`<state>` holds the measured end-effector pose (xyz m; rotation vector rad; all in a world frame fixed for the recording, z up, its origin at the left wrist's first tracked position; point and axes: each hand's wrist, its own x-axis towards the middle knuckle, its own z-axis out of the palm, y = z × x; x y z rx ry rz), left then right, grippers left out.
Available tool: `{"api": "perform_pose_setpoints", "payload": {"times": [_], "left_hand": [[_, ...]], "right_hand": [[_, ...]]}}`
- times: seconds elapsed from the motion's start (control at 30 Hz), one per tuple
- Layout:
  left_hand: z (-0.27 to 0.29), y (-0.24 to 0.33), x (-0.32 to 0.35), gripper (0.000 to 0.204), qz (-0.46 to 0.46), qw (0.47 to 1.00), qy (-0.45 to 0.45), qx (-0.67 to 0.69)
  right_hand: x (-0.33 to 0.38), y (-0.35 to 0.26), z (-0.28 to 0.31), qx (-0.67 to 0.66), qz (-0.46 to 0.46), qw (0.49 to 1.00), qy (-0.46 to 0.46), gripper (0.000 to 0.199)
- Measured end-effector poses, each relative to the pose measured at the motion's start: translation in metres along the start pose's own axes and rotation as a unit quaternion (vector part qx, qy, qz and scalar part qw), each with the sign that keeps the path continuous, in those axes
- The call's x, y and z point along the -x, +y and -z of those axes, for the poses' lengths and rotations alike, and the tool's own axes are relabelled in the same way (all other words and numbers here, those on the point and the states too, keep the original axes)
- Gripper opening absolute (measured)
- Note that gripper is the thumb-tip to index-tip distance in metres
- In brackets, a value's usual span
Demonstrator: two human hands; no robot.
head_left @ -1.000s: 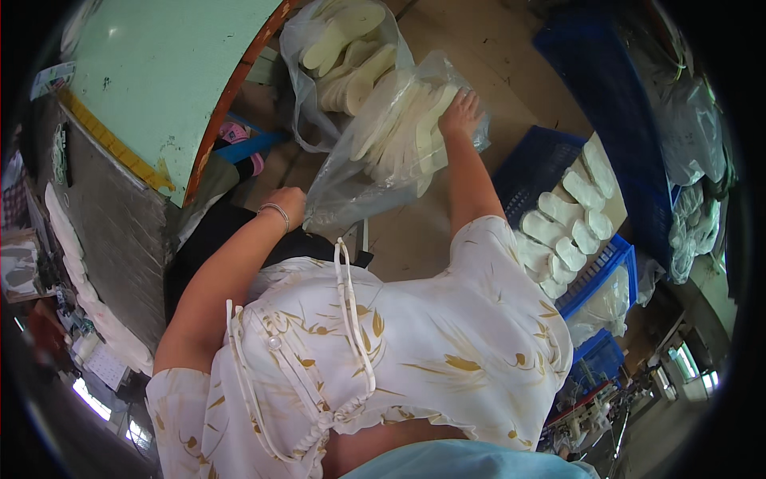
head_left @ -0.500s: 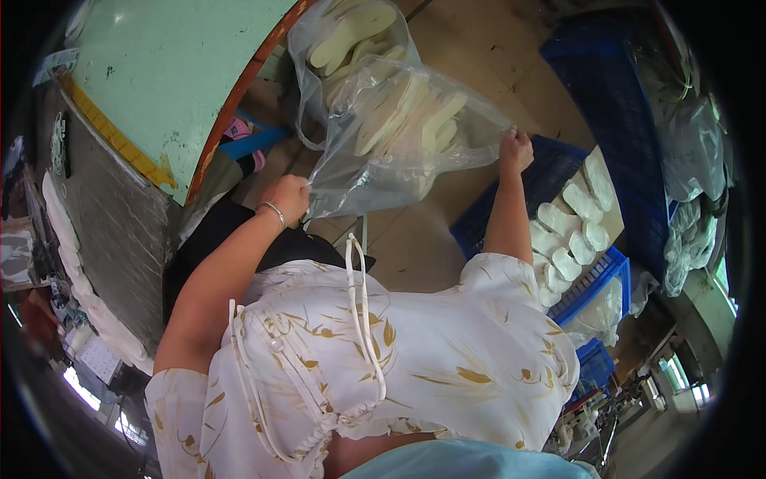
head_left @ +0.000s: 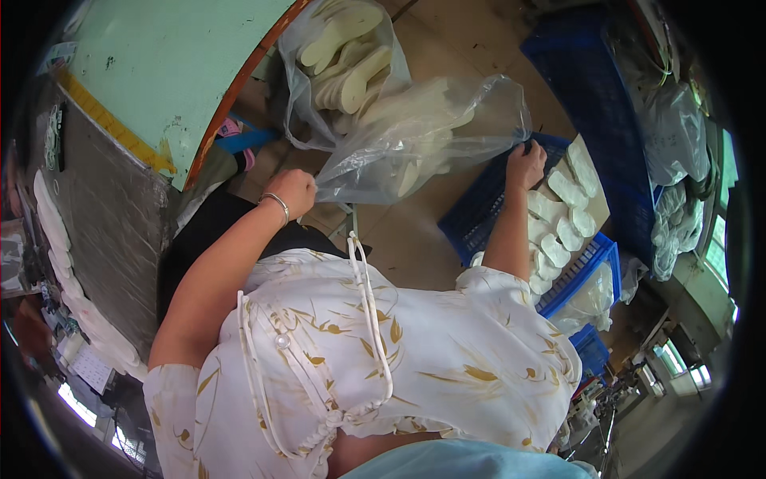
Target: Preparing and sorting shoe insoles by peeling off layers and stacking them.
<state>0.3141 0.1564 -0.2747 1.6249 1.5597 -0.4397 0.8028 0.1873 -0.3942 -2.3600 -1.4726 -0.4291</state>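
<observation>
Clear plastic bag point(head_left: 423, 136) of pale shoe insoles hangs stretched between both hands, above the floor, at about 12 o'clock from the person's chest. The left hand point(head_left: 294, 191) is closed, pinching the bag's lower left corner at roughly 11 o'clock; a thin metal bracelet point(head_left: 277, 205) sits on that wrist. The right hand point(head_left: 524, 164) is curled shut on the bag's right edge at about 1 o'clock, knuckles upward, directly over the rim of a blue plastic crate point(head_left: 479, 215). The insoles inside lie loosely heaped, tilted toward the left corner.

A second clear bag point(head_left: 339, 56), also filled with insoles, sits just behind the held one at 12 o'clock, touching it. A flat board point(head_left: 586, 191) carrying rows of white insoles rests across blue crates at 2 o'clock, just beside the right hand. A pale green table top point(head_left: 167, 72) with an orange edge occupies 10 to 11 o'clock. The person wears a white blouse point(head_left: 375, 359) with a gold leaf print.
</observation>
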Motion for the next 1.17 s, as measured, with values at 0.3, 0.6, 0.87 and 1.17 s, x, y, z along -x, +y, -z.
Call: {"api": "perform_pose_setpoints", "payload": {"times": [0.3, 0.6, 0.87, 1.17], "left_hand": [[-0.009, -0.034, -0.022, 0.026, -0.005, 0.984, -0.014, 0.176], [-0.017, -0.034, -0.031, 0.028, 0.050, 0.952, 0.004, 0.302], [0.014, 0.036, -0.024, 0.026, -0.165, 0.907, 0.156, 0.355], [0.019, -0.081, -0.006, 0.021, 0.081, 0.991, 0.107, 0.019]], "right_hand": [[0.069, -0.168, -0.037, -0.008, 0.211, 0.860, -0.465, 0.055], [0.127, -0.089, -0.017, -0.028, 0.355, 0.663, -0.658, 0.046], [0.101, -0.064, 0.070, -0.054, 0.114, 0.782, -0.610, 0.028], [0.148, -0.112, 0.018, -0.114, 0.235, 0.692, -0.673, 0.035]]}}
